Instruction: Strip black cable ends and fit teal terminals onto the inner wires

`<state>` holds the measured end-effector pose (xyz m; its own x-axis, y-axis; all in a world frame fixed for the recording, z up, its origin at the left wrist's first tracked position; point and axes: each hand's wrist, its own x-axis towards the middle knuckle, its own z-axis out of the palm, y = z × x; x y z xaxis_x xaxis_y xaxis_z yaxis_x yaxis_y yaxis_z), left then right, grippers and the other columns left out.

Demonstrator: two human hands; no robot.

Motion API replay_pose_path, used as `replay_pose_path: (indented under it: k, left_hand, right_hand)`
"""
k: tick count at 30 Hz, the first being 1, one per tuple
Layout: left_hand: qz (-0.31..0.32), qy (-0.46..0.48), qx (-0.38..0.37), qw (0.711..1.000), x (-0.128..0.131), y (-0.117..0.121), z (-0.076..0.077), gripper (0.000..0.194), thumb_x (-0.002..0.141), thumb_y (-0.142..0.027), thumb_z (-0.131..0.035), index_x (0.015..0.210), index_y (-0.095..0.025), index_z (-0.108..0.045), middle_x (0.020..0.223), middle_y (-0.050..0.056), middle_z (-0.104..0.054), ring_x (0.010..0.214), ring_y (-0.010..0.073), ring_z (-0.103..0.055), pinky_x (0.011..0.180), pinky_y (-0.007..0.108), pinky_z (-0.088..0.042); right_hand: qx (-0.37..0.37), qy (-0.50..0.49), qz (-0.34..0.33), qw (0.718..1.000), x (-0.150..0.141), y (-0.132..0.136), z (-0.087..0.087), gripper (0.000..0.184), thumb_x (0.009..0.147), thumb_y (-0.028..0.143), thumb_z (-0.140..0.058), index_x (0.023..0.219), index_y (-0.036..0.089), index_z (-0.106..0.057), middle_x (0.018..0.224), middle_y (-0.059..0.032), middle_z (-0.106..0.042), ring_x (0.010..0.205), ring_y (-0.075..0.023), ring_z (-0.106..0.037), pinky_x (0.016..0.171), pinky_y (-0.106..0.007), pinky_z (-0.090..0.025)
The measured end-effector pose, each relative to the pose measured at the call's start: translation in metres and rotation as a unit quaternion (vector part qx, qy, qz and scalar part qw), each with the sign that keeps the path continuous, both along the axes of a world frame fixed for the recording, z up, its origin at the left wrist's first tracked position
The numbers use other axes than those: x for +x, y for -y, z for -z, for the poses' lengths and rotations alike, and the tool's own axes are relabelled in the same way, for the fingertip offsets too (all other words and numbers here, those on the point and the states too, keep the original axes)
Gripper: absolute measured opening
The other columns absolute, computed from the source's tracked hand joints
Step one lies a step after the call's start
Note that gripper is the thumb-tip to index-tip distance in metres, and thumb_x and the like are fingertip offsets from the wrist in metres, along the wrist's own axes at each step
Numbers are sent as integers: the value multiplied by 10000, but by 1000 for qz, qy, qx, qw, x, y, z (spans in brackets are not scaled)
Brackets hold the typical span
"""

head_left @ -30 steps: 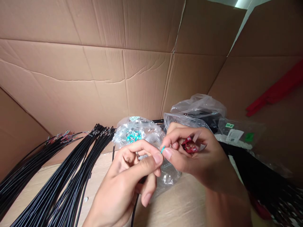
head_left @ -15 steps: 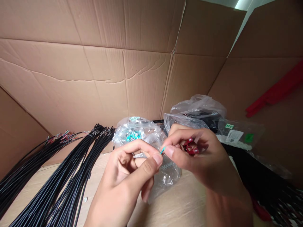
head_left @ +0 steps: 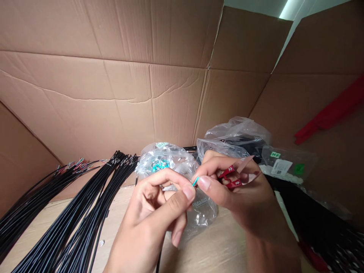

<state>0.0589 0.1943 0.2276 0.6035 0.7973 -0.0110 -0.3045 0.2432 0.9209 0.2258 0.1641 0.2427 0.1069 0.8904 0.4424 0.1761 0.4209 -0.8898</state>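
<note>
My left hand (head_left: 159, 212) is closed in a pinch, thumb against index finger, at the lower end of a small, thin turquoise piece (head_left: 195, 181). Fingertips of my right hand (head_left: 227, 185) pinch its upper end, so the two hands almost meet. Also in the right palm lies a small red two-armed tool (head_left: 231, 177) with pale flat ends, like snips; its kind is not certain. Below my left hand a black cable (head_left: 159, 258) comes into sight, and whether those fingers hold its end is hidden. Behind the hands, a clear plastic bag (head_left: 173, 151) contains several similar turquoise pieces.
Bundles of black cables (head_left: 82, 212) with bare coloured wire ends lie at left. More clear bags (head_left: 236, 129) and a labelled bag (head_left: 284, 163) stand at right, near dark cables (head_left: 313, 223). Cardboard walls (head_left: 127, 87) enclose the wooden tabletop (head_left: 204, 246). A red strip (head_left: 327, 113) is at far right.
The red tool has turned in my right hand and shows more of its pale ends. Both hands keep their pinch on the turquoise piece. The view has shifted slightly.
</note>
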Motion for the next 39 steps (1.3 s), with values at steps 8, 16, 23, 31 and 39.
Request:
replay_pose_path:
  k: [8, 16, 23, 31, 39]
  left_hand:
    - [-109, -72, 109, 985, 5, 10, -9, 204, 851, -346, -791, 781, -180, -694, 561, -17, -539, 527, 92, -451, 505, 191, -359]
    - [-311, -110, 274, 903, 22, 20, -7, 102, 832, -169, -757, 746, -214, -725, 766, 18, -691, 609, 142, -596, 499, 213, -440]
    - [-392, -75, 378, 836, 31, 25, -7, 219, 773, 5, -771, 775, -214, -755, 728, 2, -670, 619, 140, -604, 487, 215, -438]
    - [-421, -64, 416, 804, 30, 24, 1, 225, 774, -16, -760, 823, -234, -793, 689, -3, -696, 594, 160, -616, 599, 262, -501]
    - [-453, -168, 483, 730, 25, 29, 6, 337, 710, 27, -793, 894, -255, -791, 811, -18, -755, 678, 163, -692, 709, 268, -534]
  right_hand:
    - [-7, 1, 56, 998, -5, 3, 1, 104, 770, 149, -696, 681, 197, -720, 653, 25, -557, 574, -78, -483, 497, -204, -397]
    - [-4, 21, 73, 997, -3, 9, -2, 128, 833, 175, -694, 743, 234, -764, 702, 8, -612, 661, -112, -547, 526, -221, -418]
    - [12, 31, 76, 997, -3, 11, -5, 124, 833, 166, -699, 756, 229, -774, 669, 12, -593, 628, -107, -530, 545, -228, -432]
    - [23, 44, 97, 994, -4, 10, -7, 127, 813, 168, -703, 723, 225, -771, 658, 2, -620, 620, -118, -548, 546, -236, -445]
    - [21, 46, 94, 994, -4, 10, -5, 125, 831, 184, -710, 744, 242, -778, 682, 4, -625, 655, -129, -577, 577, -251, -454]
